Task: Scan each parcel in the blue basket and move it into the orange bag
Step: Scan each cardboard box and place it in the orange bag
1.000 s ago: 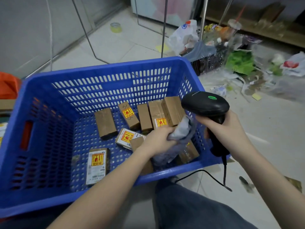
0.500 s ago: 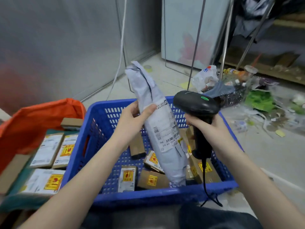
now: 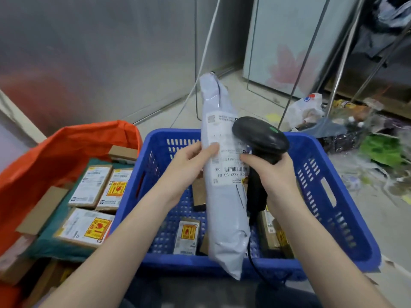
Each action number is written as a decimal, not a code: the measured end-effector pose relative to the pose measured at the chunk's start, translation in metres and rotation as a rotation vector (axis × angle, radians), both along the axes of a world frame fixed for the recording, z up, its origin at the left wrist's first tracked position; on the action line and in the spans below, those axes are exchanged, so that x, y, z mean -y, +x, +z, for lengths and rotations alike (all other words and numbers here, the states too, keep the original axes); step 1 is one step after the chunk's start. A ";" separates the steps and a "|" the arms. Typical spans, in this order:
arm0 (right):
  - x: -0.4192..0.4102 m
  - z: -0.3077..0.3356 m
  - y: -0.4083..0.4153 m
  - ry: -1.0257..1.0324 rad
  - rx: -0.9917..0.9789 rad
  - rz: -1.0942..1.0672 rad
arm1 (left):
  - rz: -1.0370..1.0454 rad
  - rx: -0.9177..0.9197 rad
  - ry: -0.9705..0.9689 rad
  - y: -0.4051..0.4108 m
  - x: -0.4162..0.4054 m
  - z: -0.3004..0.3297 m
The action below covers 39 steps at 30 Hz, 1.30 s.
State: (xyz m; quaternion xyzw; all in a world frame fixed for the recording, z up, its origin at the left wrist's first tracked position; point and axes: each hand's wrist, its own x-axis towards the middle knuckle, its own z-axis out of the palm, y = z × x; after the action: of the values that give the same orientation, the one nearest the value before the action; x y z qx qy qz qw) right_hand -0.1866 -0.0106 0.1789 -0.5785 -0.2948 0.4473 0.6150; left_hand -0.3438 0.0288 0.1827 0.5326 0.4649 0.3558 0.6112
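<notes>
Since half a second ago the grey mailer parcel (image 3: 224, 196) has swung more upright and nearer the scanner (image 3: 259, 138), whose head now overlaps the parcel's white label; a second ago the parcel was only being lifted out of the blue basket (image 3: 322, 196). The left hand (image 3: 191, 161) pinches the parcel's left edge, thumb on the label, fingers behind. The right hand (image 3: 271, 172) is wrapped round the scanner's handle, its cord trailing down over the basket's near rim. The parcel stands above the basket's middle, its lower end hanging past the near rim. Small cardboard parcels (image 3: 186, 236) lie on the basket floor. The orange bag (image 3: 66, 147) gapes open just left of the basket, touching its left wall, with boxed parcels (image 3: 89, 227) inside and open air above them.
</notes>
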 end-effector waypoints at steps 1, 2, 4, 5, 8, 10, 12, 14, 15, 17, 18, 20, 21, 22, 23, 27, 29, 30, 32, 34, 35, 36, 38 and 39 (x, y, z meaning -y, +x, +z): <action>-0.001 -0.001 0.000 0.012 -0.027 -0.035 | -0.073 -0.056 0.008 0.002 0.002 -0.001; -0.002 -0.002 0.001 0.020 -0.040 -0.059 | -0.127 -0.094 0.015 0.003 0.005 -0.003; -0.003 -0.006 0.004 0.020 -0.020 -0.081 | -0.157 -0.118 0.021 0.005 0.009 -0.007; -0.002 -0.007 0.006 0.017 0.012 -0.082 | -0.153 -0.116 0.029 0.004 0.009 -0.008; 0.001 -0.011 0.009 0.030 0.153 -0.028 | -0.141 -0.098 0.041 -0.001 0.006 -0.011; 0.006 -0.011 0.009 0.038 0.215 0.018 | -0.063 -0.089 0.013 -0.004 0.003 -0.012; 0.009 -0.008 0.011 0.043 0.250 0.070 | 0.056 -0.163 0.008 -0.009 -0.002 -0.013; 0.011 -0.004 0.015 0.053 0.310 0.134 | 0.116 -0.253 0.012 -0.017 -0.008 -0.015; 0.012 -0.002 0.018 0.058 0.346 0.165 | 0.121 -0.284 0.020 -0.021 -0.011 -0.016; 0.014 0.001 0.022 0.050 0.419 0.212 | 0.110 -0.308 0.038 -0.028 -0.015 -0.014; 0.014 0.002 0.024 0.037 0.455 0.234 | 0.096 -0.304 0.042 -0.030 -0.016 -0.013; 0.015 0.003 0.028 0.010 0.521 0.265 | 0.061 -0.298 0.043 -0.035 -0.018 -0.012; 0.015 0.003 0.030 -0.002 0.552 0.273 | 0.043 -0.304 0.044 -0.037 -0.019 -0.012; 0.015 0.003 0.031 -0.015 0.580 0.280 | 0.027 -0.308 0.046 -0.039 -0.019 -0.012; 0.015 0.003 0.033 -0.026 0.603 0.286 | 0.017 -0.307 0.049 -0.041 -0.020 -0.013; 0.017 0.004 0.034 -0.038 0.643 0.324 | -0.013 -0.300 0.056 -0.044 -0.019 -0.012; 0.016 0.003 0.033 -0.046 0.683 0.333 | -0.029 -0.285 0.044 -0.045 -0.018 -0.011; 0.016 0.002 0.032 -0.054 0.707 0.338 | -0.037 -0.282 0.042 -0.045 -0.017 -0.010; 0.014 0.001 0.031 -0.067 0.735 0.346 | -0.049 -0.285 0.046 -0.045 -0.017 -0.009; 0.013 0.001 0.029 -0.073 0.737 0.350 | -0.056 -0.289 0.051 -0.046 -0.017 -0.010; 0.013 0.001 0.029 -0.073 0.738 0.351 | -0.059 -0.289 0.055 -0.046 -0.017 -0.010; 0.013 0.002 0.028 -0.074 0.739 0.352 | -0.060 -0.289 0.061 -0.046 -0.017 -0.010; 0.013 0.002 0.027 -0.073 0.735 0.350 | -0.062 -0.292 0.069 -0.047 -0.017 -0.011; 0.013 0.002 0.027 -0.074 0.735 0.348 | -0.062 -0.294 0.072 -0.047 -0.017 -0.011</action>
State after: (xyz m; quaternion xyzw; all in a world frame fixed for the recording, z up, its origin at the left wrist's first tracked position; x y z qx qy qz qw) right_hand -0.1599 -0.0235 0.1809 -0.6631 -0.5720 0.3185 0.3629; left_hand -0.3905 0.0458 0.1718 0.6147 0.5194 0.2714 0.5278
